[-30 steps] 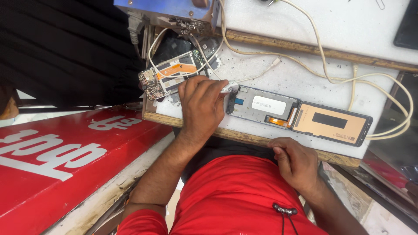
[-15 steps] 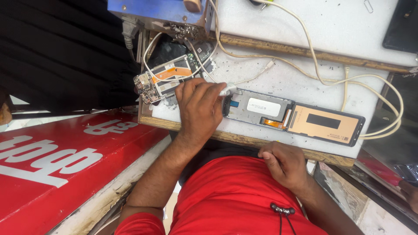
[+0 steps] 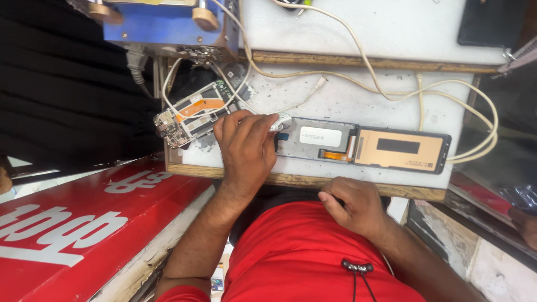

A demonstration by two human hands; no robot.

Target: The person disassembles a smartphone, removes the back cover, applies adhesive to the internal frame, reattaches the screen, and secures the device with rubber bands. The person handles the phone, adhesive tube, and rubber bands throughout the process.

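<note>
Left hand (image 3: 246, 148) flat, seemingly on phone frame (image 3: 316, 140)

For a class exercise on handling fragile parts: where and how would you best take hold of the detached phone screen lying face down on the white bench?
Probably pinch the phone screen by its two long edges, coming from above near its free right end. It lies flat, and its left end joins the grey frame through an orange ribbon that should not be pulled.

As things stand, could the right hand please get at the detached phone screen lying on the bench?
Probably yes. The right hand rests at the bench's near edge, just below the phone screen, which lies flat and uncovered. Only the white cable loops around its far end.
</note>
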